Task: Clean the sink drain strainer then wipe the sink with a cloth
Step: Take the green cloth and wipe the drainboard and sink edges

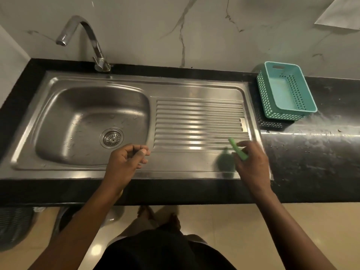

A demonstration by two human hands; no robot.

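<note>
L hand (pixel 126 162) hovers over the front rim of the sink (pixel 25 137), at the basin's front right corner. Fingers are curled in w/ thumb tip against them, nothing visible in the grip. R hand (pixel 253 164) is over the front right corner of the drainboard (pixel 200 121), pinching a short green stick (pixel 238 149) that angles up and away from the fingers. Dark blurred blob (pixel 224 162) sits on the steel just left of R hand; shadow or object, can't tell. Drain strainer (pixel 112 137) is seated in the basin floor toward the front, near L hand but apart from it. Water drops on the basin floor. Faucet (pixel 83 34) at back, spout turned left. On the black counter (pixel 321 152) right of the sink, a teal basket (pixel 286 92) is stacked on a dark basket (pixel 272 124). White sheet (pixel 342 12) top right by the wall; cloth or paper, can't tell.
</note>
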